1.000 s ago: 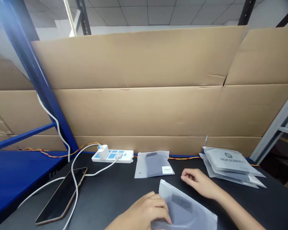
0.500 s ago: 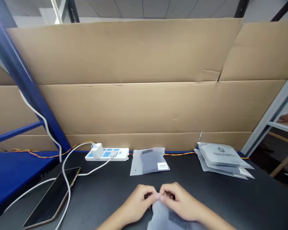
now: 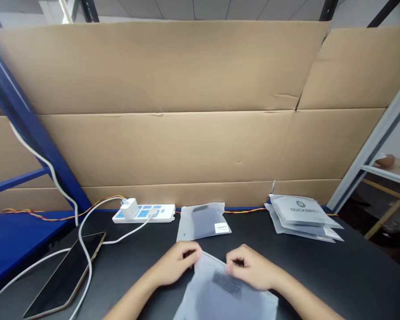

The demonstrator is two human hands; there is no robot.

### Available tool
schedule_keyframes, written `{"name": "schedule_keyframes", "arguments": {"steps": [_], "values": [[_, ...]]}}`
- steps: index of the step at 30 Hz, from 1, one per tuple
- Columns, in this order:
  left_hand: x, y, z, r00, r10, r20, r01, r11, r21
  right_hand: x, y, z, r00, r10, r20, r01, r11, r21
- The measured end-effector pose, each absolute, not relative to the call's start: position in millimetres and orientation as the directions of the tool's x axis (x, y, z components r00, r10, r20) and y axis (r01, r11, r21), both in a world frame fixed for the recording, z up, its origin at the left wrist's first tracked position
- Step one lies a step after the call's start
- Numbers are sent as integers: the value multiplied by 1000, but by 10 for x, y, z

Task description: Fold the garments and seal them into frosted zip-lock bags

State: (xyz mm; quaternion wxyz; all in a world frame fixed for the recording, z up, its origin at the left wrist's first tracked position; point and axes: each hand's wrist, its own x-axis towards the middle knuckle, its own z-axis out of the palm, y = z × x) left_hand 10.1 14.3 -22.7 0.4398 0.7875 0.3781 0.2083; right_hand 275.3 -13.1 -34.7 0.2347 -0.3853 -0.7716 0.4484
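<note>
A frosted plastic zip bag (image 3: pixel 225 289) with a dark printed patch lies flat on the black table in front of me, its top edge raised slightly under my hands. My left hand (image 3: pixel 175 264) grips the bag's upper left corner. My right hand (image 3: pixel 248 266) is closed on the top edge further right, with its fingers curled over the film. Whatever is inside the bag cannot be made out through the frosted film.
Another frosted bag (image 3: pixel 203 222) with a white label lies beyond my hands. A stack of grey ROCKBROS bags (image 3: pixel 302 213) sits to the right. On the left are a white power strip (image 3: pixel 143 213) with a plugged-in charger, a phone (image 3: pixel 65 275) and white cables. Cardboard sheets (image 3: pixel 166 146) stand behind the black table (image 3: pixel 353 266), with a blue shelf frame (image 3: pixel 30 133) at left.
My hands have moved apart along the bag's top edge, from nearly touching at its middle. More of the bag now shows below them. The whole scene has shifted slightly as my head moved.
</note>
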Motion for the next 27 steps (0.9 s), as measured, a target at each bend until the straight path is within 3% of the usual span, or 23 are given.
{"name": "schedule_keyframes", "arguments": {"steps": [4, 10, 13, 16, 22, 27], "values": [[-208, 403, -196, 458, 886, 76, 401, -282, 871, 2960, -34, -336, -595, 804, -17, 361, 249, -899], [-139, 394, -288, 343, 927, 154, 403, -294, 867, 3024, -47, -263, -635, 771, -47, 263, 159, -952], [37, 284, -379, 346, 919, 187, 392, -323, 861, 2967, -82, -234, -569, 821, 50, 201, 197, -960], [161, 186, -436, 367, 905, 214, 393, -360, 846, 2903, -121, -238, -606, 794, 56, 237, 246, -940], [206, 121, -438, 371, 897, 240, 398, -387, 832, 2852, -153, -264, -631, 776, 21, 76, 89, -993], [196, 116, -435, 369, 898, 241, 383, -383, 841, 2858, -148, -271, -642, 766, 14, 48, 58, -997]]}}
